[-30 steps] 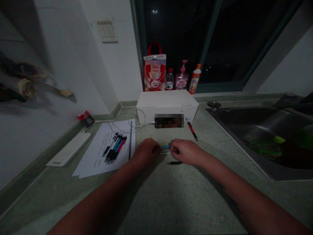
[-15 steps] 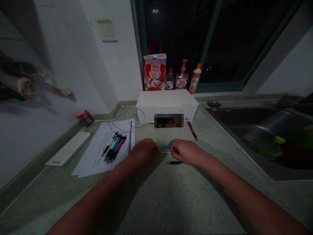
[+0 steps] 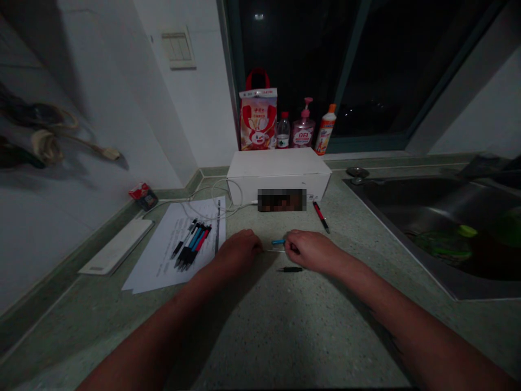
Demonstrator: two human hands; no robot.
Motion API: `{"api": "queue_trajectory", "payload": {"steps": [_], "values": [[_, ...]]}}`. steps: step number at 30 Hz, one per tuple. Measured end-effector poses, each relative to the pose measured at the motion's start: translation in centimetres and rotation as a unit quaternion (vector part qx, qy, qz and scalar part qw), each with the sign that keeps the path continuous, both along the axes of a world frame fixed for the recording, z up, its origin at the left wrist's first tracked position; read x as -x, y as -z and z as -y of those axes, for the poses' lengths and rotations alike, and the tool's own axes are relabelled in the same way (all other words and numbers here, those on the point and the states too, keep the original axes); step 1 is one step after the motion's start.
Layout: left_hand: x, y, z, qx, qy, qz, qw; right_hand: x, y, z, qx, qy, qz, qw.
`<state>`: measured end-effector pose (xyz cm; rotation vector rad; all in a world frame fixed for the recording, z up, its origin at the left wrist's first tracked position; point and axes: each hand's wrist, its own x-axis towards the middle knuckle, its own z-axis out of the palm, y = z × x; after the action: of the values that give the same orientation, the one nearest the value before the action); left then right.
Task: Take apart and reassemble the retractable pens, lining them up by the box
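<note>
My right hand is closed, and a short blue pen piece sticks out to the left from its fingertips. My left hand is closed too, knuckles up, a short way to the left. Between the two hands runs a thin pale stick, low over the counter; I cannot tell which fingers grip it, and its ends are hidden. Just below my right hand lies a black pen grip piece with its pointed tip to the left. A red and black pen rests beyond my right hand.
Several pens lie on printed sheets at left, beside a white flat device with a cable. A white box stands behind my hands, with bottles behind it. The sink is at right.
Both hands stay in nearly the same place, with my right hand shifted slightly. The blue piece still shows at its fingertips. The whole view has drifted a little.
</note>
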<state>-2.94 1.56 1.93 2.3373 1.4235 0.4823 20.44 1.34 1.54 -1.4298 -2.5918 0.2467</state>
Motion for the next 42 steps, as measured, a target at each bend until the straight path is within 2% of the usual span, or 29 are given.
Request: {"api": "queue_trajectory", "payload": {"steps": [4, 15, 18, 22, 25, 28, 32, 37, 42], "values": [[-0.2, 0.1, 0.0, 0.003, -0.013, -0.007, 1.000, -0.1, 0.2, -0.1, 0.003, -0.005, -0.022, 1.000], [-0.6, 0.8, 0.2, 0.011, 0.008, 0.028, 1.000, 0.0, 0.1, 0.1, 0.006, -0.009, -0.019, 1.000], [-1.1, 1.1, 0.5, -0.004, 0.018, 0.030, 0.999, 0.1, -0.1, 0.2, 0.014, -0.013, -0.006, 1.000], [-1.6, 1.3, 0.8, -0.031, 0.025, -0.018, 0.999, 0.3, -0.3, 0.2, 0.018, -0.015, 0.009, 1.000], [-1.8, 1.2, 1.0, -0.056, 0.007, -0.013, 0.998, 0.2, -0.6, 0.2, 0.025, -0.012, 0.012, 1.000], [-2.2, 1.2, 1.0, -0.082, -0.017, 0.004, 0.996, -0.2, -1.0, -0.1, 0.005, 0.002, -0.013, 1.000], [-2.7, 1.6, 0.8, -0.083, -0.002, -0.009, 0.997, -0.7, -0.9, -0.5, -0.044, 0.032, -0.024, 0.998], [-3.1, 1.8, 0.7, -0.071, -0.014, -0.025, 0.997, -0.4, -0.2, -0.6, -0.034, 0.029, 0.024, 0.999], [-3.2, 1.7, 0.7, -0.061, -0.015, -0.035, 0.997, 0.0, -0.1, -0.5, -0.044, 0.026, 0.026, 0.998]]}}
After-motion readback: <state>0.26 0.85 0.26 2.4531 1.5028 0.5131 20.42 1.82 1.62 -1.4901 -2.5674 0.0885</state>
